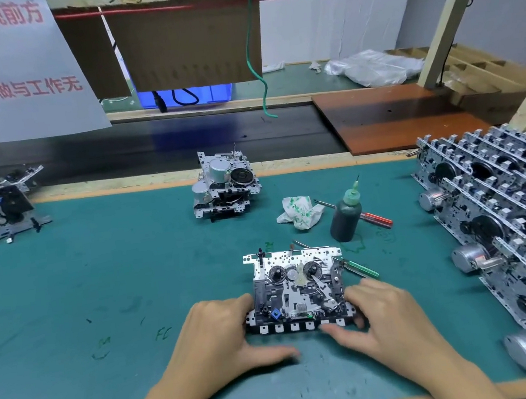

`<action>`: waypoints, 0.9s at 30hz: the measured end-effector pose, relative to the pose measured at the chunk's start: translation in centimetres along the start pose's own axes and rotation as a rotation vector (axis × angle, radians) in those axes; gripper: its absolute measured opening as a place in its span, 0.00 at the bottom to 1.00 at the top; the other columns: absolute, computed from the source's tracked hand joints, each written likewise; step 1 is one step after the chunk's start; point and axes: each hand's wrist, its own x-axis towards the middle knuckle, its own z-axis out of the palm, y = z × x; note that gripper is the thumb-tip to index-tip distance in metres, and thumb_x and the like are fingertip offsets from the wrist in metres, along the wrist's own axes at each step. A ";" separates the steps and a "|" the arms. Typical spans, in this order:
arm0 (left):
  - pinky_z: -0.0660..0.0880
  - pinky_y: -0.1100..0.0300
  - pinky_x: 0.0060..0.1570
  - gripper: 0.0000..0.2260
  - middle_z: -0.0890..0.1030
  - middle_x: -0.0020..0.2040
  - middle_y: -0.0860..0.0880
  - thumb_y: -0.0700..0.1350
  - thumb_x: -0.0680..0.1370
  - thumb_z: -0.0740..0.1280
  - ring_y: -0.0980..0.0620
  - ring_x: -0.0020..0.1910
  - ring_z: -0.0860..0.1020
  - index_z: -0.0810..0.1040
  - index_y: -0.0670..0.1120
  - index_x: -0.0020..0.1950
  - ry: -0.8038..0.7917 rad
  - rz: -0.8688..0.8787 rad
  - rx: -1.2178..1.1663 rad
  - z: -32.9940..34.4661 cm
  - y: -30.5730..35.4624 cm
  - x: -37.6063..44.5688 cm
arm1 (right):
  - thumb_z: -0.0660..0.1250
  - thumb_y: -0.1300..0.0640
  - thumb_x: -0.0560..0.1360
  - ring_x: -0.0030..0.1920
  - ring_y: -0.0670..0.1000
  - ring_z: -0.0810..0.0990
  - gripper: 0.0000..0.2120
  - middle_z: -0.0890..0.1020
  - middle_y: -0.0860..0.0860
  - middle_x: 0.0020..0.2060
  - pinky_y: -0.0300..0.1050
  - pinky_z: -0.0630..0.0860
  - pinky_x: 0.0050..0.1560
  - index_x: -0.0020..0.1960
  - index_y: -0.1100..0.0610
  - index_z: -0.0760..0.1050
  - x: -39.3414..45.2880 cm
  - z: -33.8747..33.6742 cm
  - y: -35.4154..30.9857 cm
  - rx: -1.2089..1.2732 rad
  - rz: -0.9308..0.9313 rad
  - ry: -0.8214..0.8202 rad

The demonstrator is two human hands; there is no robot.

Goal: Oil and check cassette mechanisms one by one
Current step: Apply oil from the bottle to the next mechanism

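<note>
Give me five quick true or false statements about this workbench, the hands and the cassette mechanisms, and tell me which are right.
1. Both hands, left hand and right hand, hold the cassette mechanism at its sides. True.
2. The oil bottle lies on its side. False: it stands upright, nozzle up.
3. A crumpled tissue lies left of the bottle. True.
4. The red-handled screwdriver is in the right hand. False: it lies on the green mat behind the bottle.
5. The stacked mechanisms sit at the left edge. False: that big stack is on the right.
</note>
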 end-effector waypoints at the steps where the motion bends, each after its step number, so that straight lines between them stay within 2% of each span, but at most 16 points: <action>1: 0.62 0.64 0.19 0.26 0.68 0.18 0.51 0.72 0.62 0.62 0.51 0.18 0.67 0.62 0.49 0.27 0.021 -0.029 0.015 0.1 0.4 0.1 | 0.62 0.35 0.68 0.27 0.46 0.67 0.21 0.65 0.42 0.24 0.35 0.59 0.29 0.30 0.51 0.61 0.0 0.0 0.0 -0.008 0.008 -0.003; 6: 0.60 0.68 0.20 0.25 0.67 0.16 0.49 0.69 0.61 0.61 0.48 0.16 0.69 0.68 0.47 0.22 0.069 -0.137 0.074 0.6 1.3 0.2 | 0.66 0.36 0.63 0.27 0.44 0.65 0.21 0.67 0.43 0.24 0.36 0.61 0.30 0.28 0.51 0.63 0.1 -0.2 0.1 0.050 0.003 0.001; 11: 0.67 0.63 0.19 0.30 0.70 0.17 0.50 0.77 0.57 0.58 0.52 0.18 0.72 0.75 0.49 0.26 -0.002 -0.118 0.055 0.4 0.5 0.2 | 0.64 0.38 0.65 0.25 0.47 0.67 0.21 0.67 0.44 0.22 0.38 0.60 0.28 0.28 0.53 0.63 0.2 -0.2 0.0 0.017 0.014 0.025; 14: 0.67 0.63 0.18 0.30 0.69 0.17 0.51 0.78 0.57 0.59 0.53 0.17 0.70 0.70 0.49 0.25 -0.020 -0.095 0.017 0.3 0.5 0.1 | 0.63 0.35 0.63 0.26 0.44 0.63 0.21 0.65 0.42 0.24 0.38 0.61 0.26 0.31 0.50 0.60 0.3 -0.2 -0.2 -0.013 0.017 0.030; 17: 0.68 0.63 0.18 0.30 0.67 0.17 0.52 0.76 0.58 0.61 0.52 0.17 0.68 0.65 0.48 0.25 -0.021 -0.065 -0.020 0.1 0.4 -0.1 | 0.63 0.34 0.63 0.24 0.46 0.65 0.22 0.65 0.43 0.21 0.36 0.65 0.25 0.29 0.50 0.59 0.5 0.0 -0.5 -0.010 0.079 0.058; 19: 0.68 0.62 0.18 0.29 0.68 0.17 0.51 0.75 0.59 0.61 0.52 0.17 0.69 0.68 0.47 0.24 -0.002 -0.097 0.006 0.2 0.6 -0.1 | 0.63 0.34 0.63 0.25 0.46 0.64 0.22 0.65 0.43 0.22 0.36 0.62 0.25 0.30 0.50 0.59 0.5 0.1 -0.4 -0.016 0.064 0.049; 23: 0.68 0.62 0.17 0.23 0.68 0.17 0.50 0.70 0.60 0.62 0.50 0.16 0.70 0.61 0.52 0.27 0.027 -0.139 0.001 0.2 1.2 0.1 | 0.63 0.37 0.67 0.26 0.47 0.65 0.21 0.64 0.44 0.25 0.38 0.58 0.28 0.32 0.51 0.59 0.3 -0.1 0.3 -0.013 -0.013 0.007; 27: 0.65 0.65 0.17 0.23 0.66 0.16 0.49 0.68 0.61 0.62 0.48 0.16 0.68 0.60 0.50 0.27 0.020 -0.189 -0.026 0.0 1.6 0.1 | 0.62 0.35 0.67 0.26 0.46 0.67 0.21 0.66 0.43 0.25 0.37 0.58 0.29 0.32 0.50 0.59 0.2 -0.2 0.1 -0.040 -0.043 -0.002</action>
